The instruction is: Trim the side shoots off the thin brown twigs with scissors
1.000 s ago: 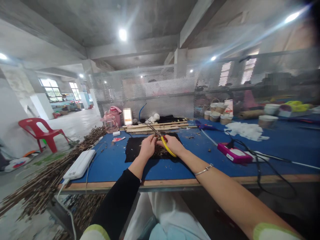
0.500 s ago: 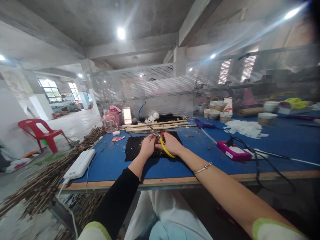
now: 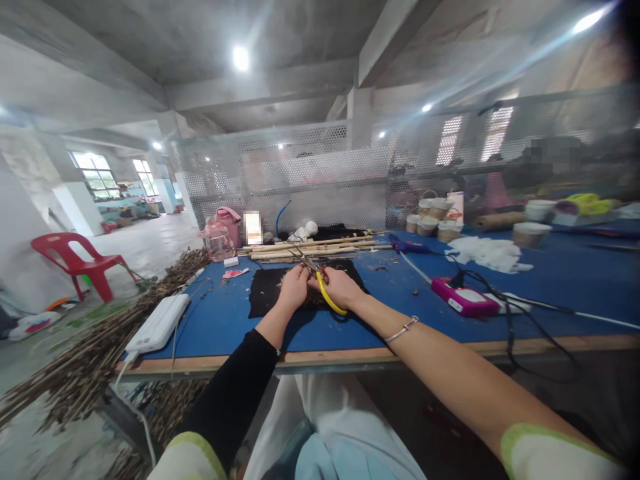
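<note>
In the head view, my right hand is closed around a pair of scissors with a yellow handle loop. Their metal blades point up and away, toward the far side of the table. Close beside it, my left hand is closed, its fingertips pinched together near the blades. Whatever is between those fingertips is too small to make out. Both hands are over a black cloth strewn with small dry plant scraps.
Pale sticks lie behind the cloth. A white power bank is at the left, near bundled dry stalks. To the right are a magenta box with black cables, a blue glue gun, white tissue and several cups.
The view has shifted slightly. The yellow scissor handle sits a little further left in the picture, still in my right hand. My left hand keeps its pinch beside the blades.
</note>
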Demonstrator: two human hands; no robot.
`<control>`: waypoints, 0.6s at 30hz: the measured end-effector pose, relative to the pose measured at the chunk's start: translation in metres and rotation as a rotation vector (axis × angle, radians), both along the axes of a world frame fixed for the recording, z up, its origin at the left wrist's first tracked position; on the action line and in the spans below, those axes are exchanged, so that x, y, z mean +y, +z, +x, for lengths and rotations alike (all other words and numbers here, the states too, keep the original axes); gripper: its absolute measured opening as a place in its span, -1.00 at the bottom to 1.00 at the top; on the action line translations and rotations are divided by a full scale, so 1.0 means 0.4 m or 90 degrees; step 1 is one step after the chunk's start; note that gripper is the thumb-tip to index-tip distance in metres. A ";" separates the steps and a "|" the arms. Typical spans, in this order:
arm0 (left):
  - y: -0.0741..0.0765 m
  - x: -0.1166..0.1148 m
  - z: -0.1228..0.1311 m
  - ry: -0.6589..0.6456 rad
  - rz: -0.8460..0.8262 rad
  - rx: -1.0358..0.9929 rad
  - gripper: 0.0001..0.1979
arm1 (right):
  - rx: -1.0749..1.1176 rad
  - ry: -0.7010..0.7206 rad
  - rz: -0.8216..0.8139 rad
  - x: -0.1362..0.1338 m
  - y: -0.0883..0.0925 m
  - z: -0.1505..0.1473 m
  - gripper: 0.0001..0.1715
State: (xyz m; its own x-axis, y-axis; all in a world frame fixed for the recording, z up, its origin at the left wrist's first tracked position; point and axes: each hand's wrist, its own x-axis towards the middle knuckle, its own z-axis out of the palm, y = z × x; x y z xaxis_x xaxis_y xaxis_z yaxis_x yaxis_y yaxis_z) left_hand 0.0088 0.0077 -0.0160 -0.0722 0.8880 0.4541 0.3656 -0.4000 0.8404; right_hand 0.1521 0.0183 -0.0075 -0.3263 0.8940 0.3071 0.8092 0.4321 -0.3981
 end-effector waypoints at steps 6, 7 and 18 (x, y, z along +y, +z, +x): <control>0.000 0.002 -0.001 0.008 0.003 0.014 -0.74 | 0.004 0.001 -0.007 -0.004 0.006 -0.002 -0.43; 0.003 0.000 -0.002 0.013 0.007 0.027 -0.74 | 0.000 -0.007 -0.003 -0.005 0.008 -0.003 -0.42; 0.025 -0.003 -0.022 0.119 0.031 -0.095 -0.74 | -0.005 -0.053 0.076 0.015 0.020 0.010 -0.49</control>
